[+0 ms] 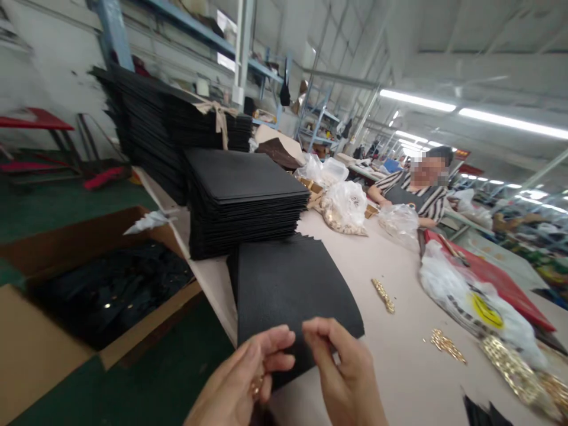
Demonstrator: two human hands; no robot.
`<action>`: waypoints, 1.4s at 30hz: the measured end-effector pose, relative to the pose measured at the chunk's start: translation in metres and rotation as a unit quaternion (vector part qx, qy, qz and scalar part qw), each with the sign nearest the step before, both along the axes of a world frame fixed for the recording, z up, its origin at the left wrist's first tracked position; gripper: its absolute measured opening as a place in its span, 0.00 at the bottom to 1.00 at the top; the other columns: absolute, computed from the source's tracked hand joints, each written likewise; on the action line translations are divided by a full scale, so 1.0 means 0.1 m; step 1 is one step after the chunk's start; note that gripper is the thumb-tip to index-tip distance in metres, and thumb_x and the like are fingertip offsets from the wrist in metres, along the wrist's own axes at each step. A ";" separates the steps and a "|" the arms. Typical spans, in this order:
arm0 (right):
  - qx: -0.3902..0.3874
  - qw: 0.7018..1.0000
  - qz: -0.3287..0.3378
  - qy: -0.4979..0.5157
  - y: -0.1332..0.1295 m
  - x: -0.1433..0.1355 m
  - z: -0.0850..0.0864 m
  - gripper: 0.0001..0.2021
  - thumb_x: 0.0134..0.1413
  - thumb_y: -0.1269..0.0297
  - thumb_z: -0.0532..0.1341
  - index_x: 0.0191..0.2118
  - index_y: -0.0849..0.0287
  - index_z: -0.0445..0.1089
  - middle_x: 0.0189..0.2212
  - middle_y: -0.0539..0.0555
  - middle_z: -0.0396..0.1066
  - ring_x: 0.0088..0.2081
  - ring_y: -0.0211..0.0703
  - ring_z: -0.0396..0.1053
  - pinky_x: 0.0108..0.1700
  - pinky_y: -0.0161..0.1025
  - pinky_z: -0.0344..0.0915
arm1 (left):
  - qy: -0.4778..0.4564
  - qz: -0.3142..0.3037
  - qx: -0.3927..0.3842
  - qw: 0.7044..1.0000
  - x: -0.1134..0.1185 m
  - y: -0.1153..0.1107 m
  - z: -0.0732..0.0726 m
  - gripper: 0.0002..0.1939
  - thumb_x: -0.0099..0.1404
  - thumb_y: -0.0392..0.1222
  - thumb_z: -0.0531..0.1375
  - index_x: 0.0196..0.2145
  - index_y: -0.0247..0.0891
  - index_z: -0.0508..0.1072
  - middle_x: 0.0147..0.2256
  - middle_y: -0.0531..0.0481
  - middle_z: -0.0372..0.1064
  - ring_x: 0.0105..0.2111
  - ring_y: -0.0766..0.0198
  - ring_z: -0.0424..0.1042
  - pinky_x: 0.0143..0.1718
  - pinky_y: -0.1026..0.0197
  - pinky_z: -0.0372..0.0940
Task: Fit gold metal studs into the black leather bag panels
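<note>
Worktable: A pale worktable [399, 355] is stretching beneath and to the right of a low pile of black sheets [293, 284].
Tied stack: Rising behind the low pile and to its left, a tall black stack [155, 118] is wearing a knotted pale strip [220, 121].
Carton: An open cardboard carton [153, 322], holding glossy dark material, is standing left of the low pile, below table level.
Block of sheets: A thick, squared black stack [248, 183] is sitting just behind the low pile.
Black sheets: The low pile itself is lying under the hands, its top matte, smooth and dark, its far corners fanning unevenly.
Clear bag: Beyond the low pile, to the right, a see-through bag [344, 207] is bulging with pale gold pieces.
Left hand: Hovering over the low pile's near end, the left hand [248, 373] is curling loosely around small gold-coloured bits [257, 384], shiny but partly hidden.
Right hand: Above the low pile's near right side, the right hand [344, 367] is bringing thumb and forefinger close together; whether it is holding anything, one cannot tell.
Gold heap: Glinting links [447, 346] are lying loose right of the low pile.
</note>
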State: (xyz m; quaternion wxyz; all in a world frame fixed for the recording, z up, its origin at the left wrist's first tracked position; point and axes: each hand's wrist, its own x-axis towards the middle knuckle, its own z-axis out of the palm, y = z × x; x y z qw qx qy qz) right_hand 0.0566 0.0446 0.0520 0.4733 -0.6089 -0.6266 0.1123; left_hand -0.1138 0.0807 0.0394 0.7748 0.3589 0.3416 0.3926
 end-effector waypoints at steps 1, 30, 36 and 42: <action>-0.023 0.999 -0.027 -0.027 0.14 0.06 0.01 0.09 0.65 0.68 0.54 0.40 0.54 0.71 0.33 0.50 0.74 0.34 0.39 0.72 0.37 0.34 0.66 | 0.031 0.041 0.015 0.999 -0.09 0.07 0.01 0.28 0.61 0.64 0.59 0.48 0.40 0.77 0.49 0.41 0.74 0.43 0.51 0.73 0.40 0.54 0.67; -0.386 0.901 0.075 0.183 0.91 -0.22 0.10 0.07 0.51 0.62 0.63 0.33 0.61 0.75 0.16 0.45 0.63 0.17 0.30 0.60 0.18 0.27 0.59 | 0.067 -0.028 -0.164 0.984 -0.51 0.58 0.17 0.28 0.55 0.51 0.69 0.50 0.35 0.74 0.39 0.41 0.80 0.38 0.47 0.80 0.40 0.51 0.74; -0.386 0.897 0.087 0.198 0.92 -0.23 0.10 0.07 0.49 0.63 0.63 0.33 0.60 0.75 0.17 0.44 0.62 0.17 0.30 0.59 0.17 0.27 0.59 | 0.031 -0.058 -0.181 0.981 -0.51 0.59 0.09 0.25 0.58 0.52 0.67 0.50 0.36 0.74 0.40 0.43 0.80 0.41 0.48 0.79 0.41 0.53 0.73; -0.347 0.905 0.081 0.234 0.86 -0.23 0.07 0.08 0.48 0.63 0.65 0.34 0.60 0.70 0.19 0.44 0.64 0.21 0.34 0.64 0.19 0.29 0.63 | 0.022 -0.057 -0.185 0.981 -0.49 0.52 0.02 0.29 0.57 0.56 0.67 0.52 0.37 0.73 0.42 0.43 0.80 0.41 0.47 0.79 0.45 0.50 0.72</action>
